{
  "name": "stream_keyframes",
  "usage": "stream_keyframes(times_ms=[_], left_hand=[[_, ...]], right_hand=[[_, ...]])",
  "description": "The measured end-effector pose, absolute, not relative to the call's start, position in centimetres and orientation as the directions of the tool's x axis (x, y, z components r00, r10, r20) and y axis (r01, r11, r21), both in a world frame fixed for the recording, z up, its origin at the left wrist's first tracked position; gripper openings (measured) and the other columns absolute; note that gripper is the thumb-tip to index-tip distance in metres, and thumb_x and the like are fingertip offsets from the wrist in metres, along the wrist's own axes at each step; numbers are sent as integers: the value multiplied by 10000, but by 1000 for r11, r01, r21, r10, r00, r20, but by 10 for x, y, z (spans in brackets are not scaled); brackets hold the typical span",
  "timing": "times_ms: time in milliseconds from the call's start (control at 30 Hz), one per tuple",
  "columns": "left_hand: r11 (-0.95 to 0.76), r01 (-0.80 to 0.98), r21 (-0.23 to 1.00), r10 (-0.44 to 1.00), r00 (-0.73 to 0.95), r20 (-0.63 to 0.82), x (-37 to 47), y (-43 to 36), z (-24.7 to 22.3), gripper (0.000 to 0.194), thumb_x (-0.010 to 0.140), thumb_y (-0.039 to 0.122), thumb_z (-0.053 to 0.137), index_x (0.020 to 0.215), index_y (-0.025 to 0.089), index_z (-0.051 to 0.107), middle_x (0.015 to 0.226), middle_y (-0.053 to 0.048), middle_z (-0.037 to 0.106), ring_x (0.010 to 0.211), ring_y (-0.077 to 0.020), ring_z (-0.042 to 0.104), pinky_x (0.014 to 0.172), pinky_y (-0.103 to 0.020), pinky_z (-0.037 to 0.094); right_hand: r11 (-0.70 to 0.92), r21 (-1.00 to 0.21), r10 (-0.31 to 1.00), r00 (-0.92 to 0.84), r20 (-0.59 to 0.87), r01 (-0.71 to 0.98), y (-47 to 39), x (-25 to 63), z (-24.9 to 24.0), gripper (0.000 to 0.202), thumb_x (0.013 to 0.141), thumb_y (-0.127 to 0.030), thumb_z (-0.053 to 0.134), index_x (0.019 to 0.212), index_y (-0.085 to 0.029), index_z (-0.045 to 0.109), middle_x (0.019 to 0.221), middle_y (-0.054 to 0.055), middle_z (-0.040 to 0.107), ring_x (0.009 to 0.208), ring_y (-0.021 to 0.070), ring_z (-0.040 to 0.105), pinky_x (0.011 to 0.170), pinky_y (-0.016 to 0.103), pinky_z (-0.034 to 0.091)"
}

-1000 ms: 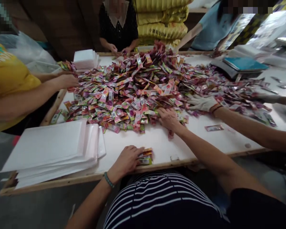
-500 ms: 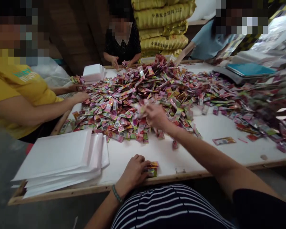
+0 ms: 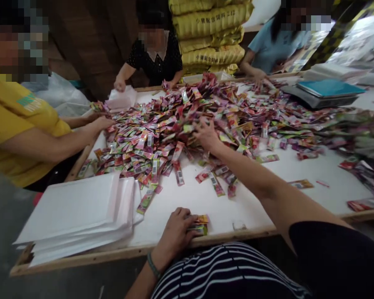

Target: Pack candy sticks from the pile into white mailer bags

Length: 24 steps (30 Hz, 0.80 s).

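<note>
Small colourful packets form a large pile (image 3: 162, 120) across the middle of the white table (image 3: 171, 199). My right hand (image 3: 207, 135) reaches into the near side of this pile, fingers spread among the packets. At the table's front edge my left hand (image 3: 179, 228) is closed over a few packets (image 3: 202, 224), whose right ends stick out past the fingers. Several loose packets (image 3: 216, 184) lie on the white surface between the pile and my left hand.
White padded sheets or envelopes (image 3: 71, 207) are stacked at the front left. A blue-topped scale (image 3: 330, 89) stands at the back right. Three people work around the table; one person's hand (image 3: 120, 84) touches a smaller white stack (image 3: 123, 99). Yellow sacks (image 3: 212, 20) are piled behind.
My right hand has moved slightly right and up and its fingers have spread. Packets near it have shifted towards me. The person at the back has put a hand on the small white stack.
</note>
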State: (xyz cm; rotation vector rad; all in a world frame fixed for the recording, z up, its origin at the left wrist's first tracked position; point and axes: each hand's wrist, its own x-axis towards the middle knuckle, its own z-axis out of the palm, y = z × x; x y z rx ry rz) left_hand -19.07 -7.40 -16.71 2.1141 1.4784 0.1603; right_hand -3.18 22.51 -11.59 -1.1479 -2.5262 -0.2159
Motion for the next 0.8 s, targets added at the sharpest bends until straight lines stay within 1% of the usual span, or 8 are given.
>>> stream_keyframes(times_ms=[133, 200, 267, 400, 500, 633, 733, 800], left_hand=[[-290, 803, 521, 906, 406, -121, -198, -79, -171, 504, 875, 354, 611, 1350, 224, 504, 1225, -101, 618, 1108, -249, 549, 956, -414, 465], [-211, 864, 458, 970, 245, -14, -209, -78, -168, 428, 924, 305, 513, 1342, 211, 496, 1258, -118, 607, 1136, -248, 551, 974, -426, 463], [23, 950, 311, 996, -48, 71, -224, -73, -162, 379, 940, 268, 445, 1294, 156, 520, 1242, -167, 604, 1131, -282, 557, 966, -463, 462], [347, 937, 51, 938, -347, 2, -250, -57, -146, 319, 894, 109, 382, 1140, 51, 577, 1005, -220, 659, 956, -319, 632, 812, -435, 499], [413, 908, 74, 911, -412, -37, -256, -47, -138, 335, 871, 52, 348, 1107, 90, 583, 881, -167, 678, 828, -280, 673, 710, -364, 497], [545, 818, 185, 831, -557, 13, -254, -29, -136, 363, 891, 136, 394, 1236, 90, 497, 973, -177, 679, 920, -299, 674, 751, -371, 500], [563, 794, 230, 813, -582, 20, -251, -13, -143, 465, 867, 263, 534, 1282, 75, 442, 1109, -223, 642, 1026, -325, 645, 804, -387, 502], [569, 783, 251, 809, -588, 0, -251, -8, -147, 529, 831, 259, 592, 1294, 72, 417, 1126, -230, 638, 1032, -319, 646, 811, -379, 501]], right_hand=[[502, -114, 787, -399, 470, 857, 237, -6, -78, 256, 870, -27, 480, 967, -119, 698, 1393, 161, 498, 1354, 353, 272, 1037, 696, 83], [533, -140, 770, -409, 490, 835, 224, 1, -67, 271, 837, -8, 475, 899, -147, 699, 1360, 148, 521, 1350, 361, 286, 1049, 683, 68], [591, -162, 753, -468, 462, 791, 197, -2, -67, 319, 854, -17, 433, 959, -177, 688, 1308, 155, 556, 1315, 359, 348, 1057, 659, 100], [432, -353, 900, -421, 112, 830, 128, -35, -100, 308, 935, -135, 364, 1070, -161, 640, 1009, 180, 658, 995, 311, 587, 910, 480, 378], [307, -512, 903, -416, -110, 802, 92, -67, -132, 208, 935, -263, 469, 863, -175, 643, 724, 88, 636, 688, 217, 610, 643, 313, 426], [-233, -872, 767, -469, -437, 431, 83, -87, -155, 315, 953, -396, 464, 747, -177, 559, 602, 17, 572, 528, 127, 557, 483, 219, 393], [-568, -810, 605, -593, -532, 147, 87, -86, -160, 282, 951, -395, 459, 827, -163, 561, 637, 24, 602, 573, 131, 608, 501, 220, 459], [-610, -786, 593, -601, -536, 101, 88, -84, -161, 257, 936, -377, 486, 805, -166, 554, 631, 26, 598, 593, 142, 621, 534, 244, 496]])
